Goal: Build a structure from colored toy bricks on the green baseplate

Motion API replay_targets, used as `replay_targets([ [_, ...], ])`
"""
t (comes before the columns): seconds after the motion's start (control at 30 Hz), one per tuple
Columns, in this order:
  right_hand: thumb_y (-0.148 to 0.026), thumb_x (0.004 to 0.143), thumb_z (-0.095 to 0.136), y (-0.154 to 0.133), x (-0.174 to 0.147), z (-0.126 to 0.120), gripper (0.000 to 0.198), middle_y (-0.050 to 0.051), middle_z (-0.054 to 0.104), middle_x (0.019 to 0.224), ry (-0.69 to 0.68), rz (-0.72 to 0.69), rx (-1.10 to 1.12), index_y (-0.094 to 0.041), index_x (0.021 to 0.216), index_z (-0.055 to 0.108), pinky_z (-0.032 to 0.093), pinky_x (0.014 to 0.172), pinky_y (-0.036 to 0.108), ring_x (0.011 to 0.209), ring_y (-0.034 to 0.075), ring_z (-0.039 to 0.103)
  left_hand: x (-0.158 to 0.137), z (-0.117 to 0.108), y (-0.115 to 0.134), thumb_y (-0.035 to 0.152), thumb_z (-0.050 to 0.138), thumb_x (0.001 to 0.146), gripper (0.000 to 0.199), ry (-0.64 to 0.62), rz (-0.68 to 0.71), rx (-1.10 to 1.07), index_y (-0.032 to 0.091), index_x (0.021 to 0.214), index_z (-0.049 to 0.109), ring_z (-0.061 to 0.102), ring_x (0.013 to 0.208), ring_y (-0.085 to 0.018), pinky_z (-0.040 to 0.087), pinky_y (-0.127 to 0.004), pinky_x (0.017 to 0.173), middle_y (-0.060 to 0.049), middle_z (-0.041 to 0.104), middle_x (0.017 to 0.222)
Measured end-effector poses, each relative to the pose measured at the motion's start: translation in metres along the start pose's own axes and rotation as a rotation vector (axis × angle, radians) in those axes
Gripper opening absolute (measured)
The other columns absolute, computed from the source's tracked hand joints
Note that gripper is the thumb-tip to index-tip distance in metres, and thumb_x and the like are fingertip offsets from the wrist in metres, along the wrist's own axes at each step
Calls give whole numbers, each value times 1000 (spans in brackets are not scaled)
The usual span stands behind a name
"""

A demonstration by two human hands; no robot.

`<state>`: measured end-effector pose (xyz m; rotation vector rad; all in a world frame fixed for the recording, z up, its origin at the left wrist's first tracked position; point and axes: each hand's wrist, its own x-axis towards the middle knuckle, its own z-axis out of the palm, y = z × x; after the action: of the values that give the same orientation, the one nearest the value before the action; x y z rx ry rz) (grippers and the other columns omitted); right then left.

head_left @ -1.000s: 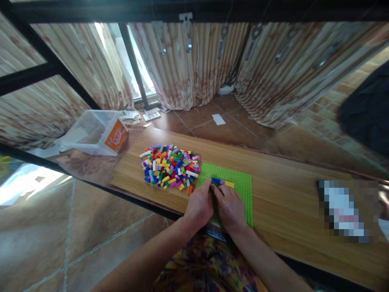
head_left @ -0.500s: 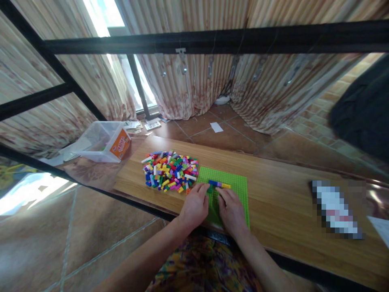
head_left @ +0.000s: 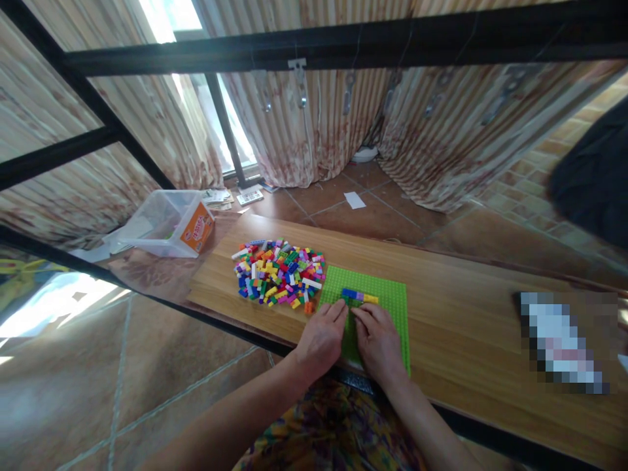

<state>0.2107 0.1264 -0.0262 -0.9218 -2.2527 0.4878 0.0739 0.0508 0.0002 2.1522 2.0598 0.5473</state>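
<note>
A bright green studded baseplate (head_left: 390,288) lies on the table in front of me. On it a short row runs left to right: a blue brick (head_left: 349,294), a light purple brick (head_left: 360,296) and a yellow brick (head_left: 371,299). My left hand (head_left: 321,337) rests over the plate's left part, fingers together, tips just below the blue brick; what they pinch is hidden. Close beside it, my right hand (head_left: 380,340) has its fingers bent, tips at the plate below the purple and yellow bricks. Whatever lies under those fingertips cannot be made out.
Left of the baseplate is a pile of mixed coloured bricks (head_left: 279,271) on the wooden table (head_left: 456,327). A clear plastic bin (head_left: 167,222) with an orange label stands farther left. A blurred-out flat object (head_left: 562,343) lies at right. A black bar (head_left: 343,49) crosses above.
The view has shifted slightly. Both hands stay over the baseplate, fingertips a little closer together; a dark green brick seen earlier by my left fingertips is now mostly covered.
</note>
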Motion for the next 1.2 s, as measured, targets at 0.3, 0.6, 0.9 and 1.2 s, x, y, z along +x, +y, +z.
replay_targets([
  [0.3,-26,94,46,6,-2,4,28,11,63,104,-13,4,-8,-19,103,71,49,85,40,97,22,56,10,1,13,6,41,90,36,-16,-4,208,5,120,61,61,100,-26,51,-41,88,-19,63,123],
  [0.6,-26,93,46,8,0,4,29,10,64,104,25,-32,6,-21,102,72,50,85,42,96,22,57,14,-8,9,8,42,89,33,-17,-20,115,10,115,63,59,101,-26,50,-43,89,-16,63,121],
  [0.9,-27,94,44,6,5,1,30,12,65,104,5,-58,-23,-17,107,69,51,84,41,96,23,59,-4,-19,6,11,51,82,43,76,-83,-38,11,124,56,56,114,-27,46,-42,99,-13,61,128],
  [1.2,-33,95,50,-11,17,6,31,10,66,99,-58,-115,-347,-21,117,67,47,81,39,95,25,59,-15,-49,-62,17,49,91,31,434,-379,2,15,120,58,57,107,-24,47,-42,97,-11,65,114],
])
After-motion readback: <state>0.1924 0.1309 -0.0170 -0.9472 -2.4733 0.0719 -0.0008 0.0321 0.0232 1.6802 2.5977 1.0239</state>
